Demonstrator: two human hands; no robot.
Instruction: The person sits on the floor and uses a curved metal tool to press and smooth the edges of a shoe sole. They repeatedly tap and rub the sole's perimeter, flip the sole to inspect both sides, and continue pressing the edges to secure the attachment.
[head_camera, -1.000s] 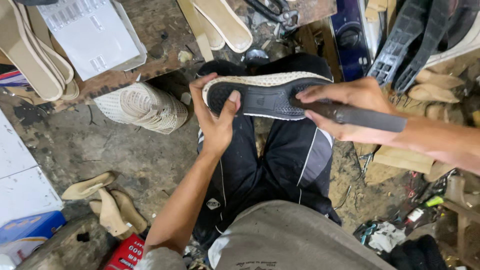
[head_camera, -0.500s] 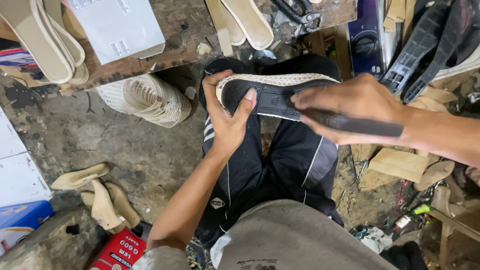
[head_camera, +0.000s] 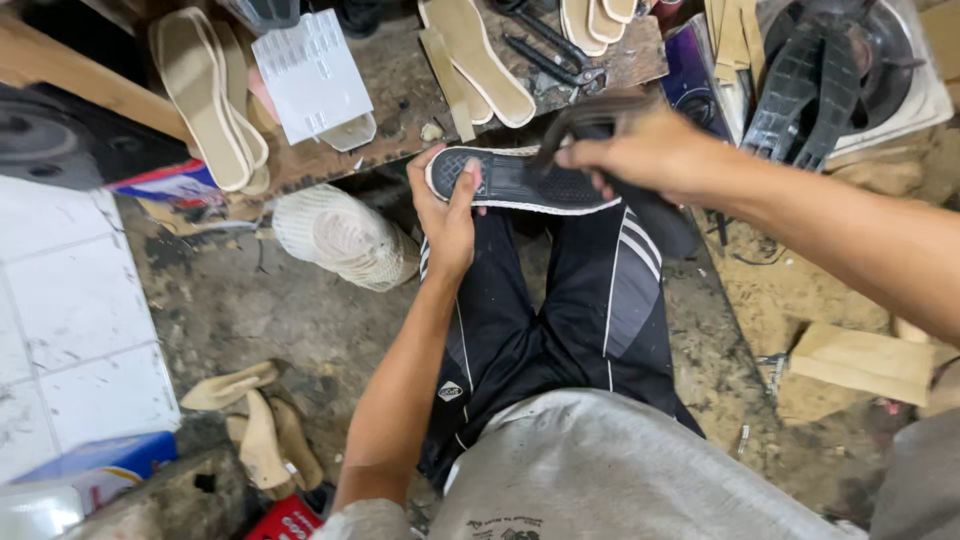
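Observation:
A dark shoe (head_camera: 520, 185) with a black patterned sole and a white rim lies sole-up across my knees. My left hand (head_camera: 448, 215) grips its left end, thumb pressed on the sole. My right hand (head_camera: 650, 155) is closed around a dark tool (head_camera: 585, 115), blurred by motion, whose end hangs just above the sole's far edge. My legs in black trousers with white stripes (head_camera: 600, 300) are under the shoe.
The workbench edge (head_camera: 330, 165) ahead carries beige insoles (head_camera: 200, 95), a white plastic tray (head_camera: 315, 75) and pliers (head_camera: 555, 60). A white shoe (head_camera: 345, 238) lies on the floor to the left. Black outsoles (head_camera: 800, 90) lean at upper right. Beige offcuts (head_camera: 255, 420) and a wood block (head_camera: 865, 360) sit on the floor.
My right hand has lifted the dark tool from lying flat across the sole to tilted above its far edge. My left hand keeps its grip on the shoe.

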